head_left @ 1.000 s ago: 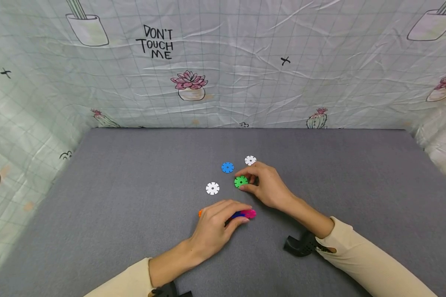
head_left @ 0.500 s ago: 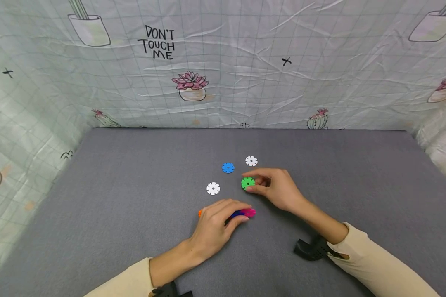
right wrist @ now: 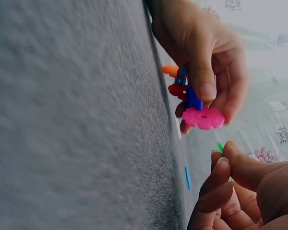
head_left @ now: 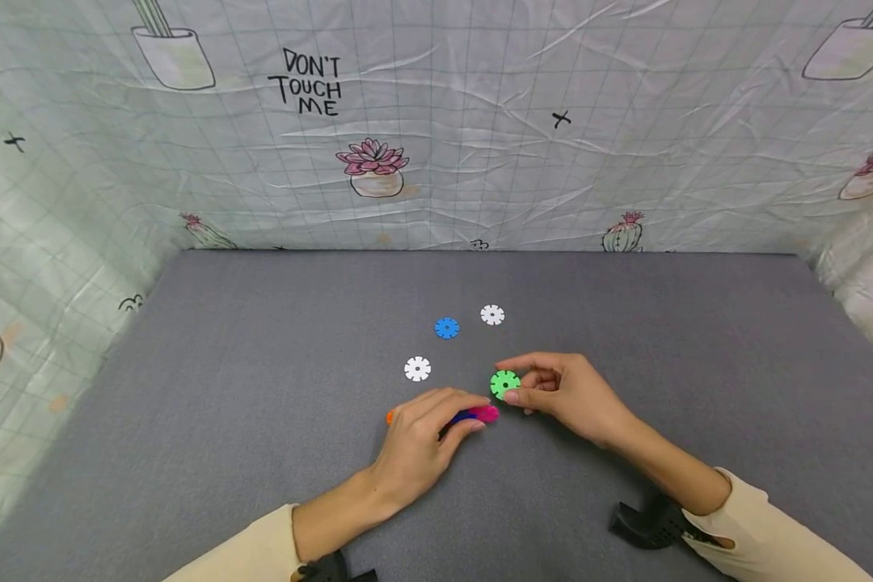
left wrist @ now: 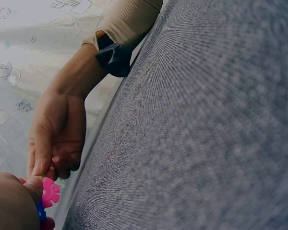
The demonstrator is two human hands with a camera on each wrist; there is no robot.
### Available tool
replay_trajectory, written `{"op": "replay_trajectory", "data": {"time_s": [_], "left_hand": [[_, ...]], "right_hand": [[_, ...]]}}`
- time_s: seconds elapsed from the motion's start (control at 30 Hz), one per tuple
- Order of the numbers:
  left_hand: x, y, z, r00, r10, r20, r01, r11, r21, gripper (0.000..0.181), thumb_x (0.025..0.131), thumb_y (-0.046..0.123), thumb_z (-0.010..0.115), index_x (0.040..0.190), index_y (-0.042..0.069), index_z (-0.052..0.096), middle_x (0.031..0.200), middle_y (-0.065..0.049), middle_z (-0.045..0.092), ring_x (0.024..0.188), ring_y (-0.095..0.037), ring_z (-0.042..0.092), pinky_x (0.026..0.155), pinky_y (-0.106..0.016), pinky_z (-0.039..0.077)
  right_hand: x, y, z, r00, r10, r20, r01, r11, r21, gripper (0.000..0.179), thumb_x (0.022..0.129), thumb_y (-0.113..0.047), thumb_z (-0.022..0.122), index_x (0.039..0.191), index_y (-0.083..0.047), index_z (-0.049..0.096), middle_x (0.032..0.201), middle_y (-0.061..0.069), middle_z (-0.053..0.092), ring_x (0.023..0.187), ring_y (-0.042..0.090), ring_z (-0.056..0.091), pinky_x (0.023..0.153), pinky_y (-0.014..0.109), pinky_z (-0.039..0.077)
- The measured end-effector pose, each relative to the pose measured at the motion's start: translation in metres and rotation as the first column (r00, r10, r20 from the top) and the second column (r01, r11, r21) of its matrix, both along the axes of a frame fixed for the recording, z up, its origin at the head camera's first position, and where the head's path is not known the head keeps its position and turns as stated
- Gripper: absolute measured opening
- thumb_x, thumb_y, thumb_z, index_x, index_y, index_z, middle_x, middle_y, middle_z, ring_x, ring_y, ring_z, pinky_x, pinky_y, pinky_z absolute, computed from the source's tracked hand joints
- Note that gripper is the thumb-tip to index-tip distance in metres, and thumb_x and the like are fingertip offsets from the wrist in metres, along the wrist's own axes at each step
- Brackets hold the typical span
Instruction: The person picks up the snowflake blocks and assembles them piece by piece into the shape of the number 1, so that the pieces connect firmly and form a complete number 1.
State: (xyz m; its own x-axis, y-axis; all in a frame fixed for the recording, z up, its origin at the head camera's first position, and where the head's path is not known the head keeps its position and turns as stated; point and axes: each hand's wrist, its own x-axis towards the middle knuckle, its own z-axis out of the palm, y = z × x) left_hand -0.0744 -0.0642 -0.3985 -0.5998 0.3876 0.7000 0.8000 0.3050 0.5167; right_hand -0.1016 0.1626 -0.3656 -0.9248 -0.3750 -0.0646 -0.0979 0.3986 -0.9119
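Observation:
In the head view my left hand (head_left: 425, 440) grips a chain of interlocking notched discs. The right wrist view shows its pieces: an orange disc (right wrist: 170, 71), a red disc (right wrist: 176, 91), a blue disc (right wrist: 194, 99) and, at the near end, a pink disc (right wrist: 204, 118). My fingers hide part of this chain. Just beyond the pink end, my right hand (head_left: 571, 396) pinches a green notched disc (head_left: 505, 385) between thumb and fingers. The green disc faces up toward the head camera and appears edge-on in the right wrist view.
Three loose discs lie on the grey table (head_left: 262, 339) beyond the hands: a blue disc (head_left: 447, 327), a white disc (head_left: 492, 314) to its right, and a nearer white disc (head_left: 418, 369). A printed curtain (head_left: 466, 162) hangs along the back and sides.
My right hand has drawn the green disc toward me and to the right, away from the loose discs and close to the pink end. My left hand has stayed almost still.

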Motion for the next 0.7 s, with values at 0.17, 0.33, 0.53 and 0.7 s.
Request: {"op": "replay_trajectory", "data": {"time_s": [0.17, 0.33, 0.53, 0.7], "left_hand": [[0.0, 0.001, 0.0, 1.0, 0.01, 0.004, -0.01, 1.0, -0.001, 0.026, 0.077, 0.004, 0.078, 0.102, 0.007, 0.069, 0.09, 0.002, 0.069, 0.08, -0.009, 0.063, 0.071, -0.017, 0.049], [0.0, 0.001, -0.001, 1.0, 0.031, 0.001, -0.031, 1.0, -0.003, 0.024, 0.078, 0.005, 0.077, 0.101, 0.008, 0.07, 0.089, 0.003, 0.068, 0.077, -0.008, 0.062, 0.068, -0.017, 0.048], [-0.001, 0.0, 0.001, 0.999, 0.041, -0.01, -0.041, 0.999, 0.002, 0.024, 0.078, 0.003, 0.077, 0.101, 0.007, 0.069, 0.089, 0.002, 0.068, 0.08, -0.009, 0.063, 0.07, -0.018, 0.049], [0.0, -0.001, 0.001, 0.999, 0.045, 0.002, -0.045, 0.999, 0.01, 0.024, 0.077, 0.002, 0.077, 0.1, 0.006, 0.069, 0.09, 0.001, 0.068, 0.081, -0.011, 0.064, 0.071, -0.019, 0.05]], "right_hand": [[0.01, 0.006, 0.001, 0.997, 0.017, 0.075, -0.011, 0.997, -0.08, 0.038, 0.085, -0.022, 0.074, 0.119, -0.008, 0.066, 0.076, 0.013, 0.063, 0.06, 0.022, 0.056, 0.054, 0.029, 0.047], [0.015, 0.007, -0.003, 0.993, 0.039, 0.111, -0.021, 0.988, -0.156, 0.038, 0.085, -0.019, 0.074, 0.118, -0.004, 0.065, 0.076, 0.015, 0.063, 0.062, 0.022, 0.058, 0.055, 0.029, 0.049], [0.015, 0.003, -0.01, 0.988, 0.031, 0.153, 0.002, 0.977, -0.214, 0.038, 0.083, -0.016, 0.075, 0.117, -0.002, 0.065, 0.076, 0.016, 0.064, 0.063, 0.021, 0.059, 0.056, 0.027, 0.049], [0.016, 0.002, -0.011, 0.986, 0.025, 0.166, 0.011, 0.976, -0.218, 0.04, 0.082, -0.017, 0.076, 0.117, -0.001, 0.064, 0.077, 0.016, 0.065, 0.061, 0.02, 0.059, 0.055, 0.027, 0.049]]}}
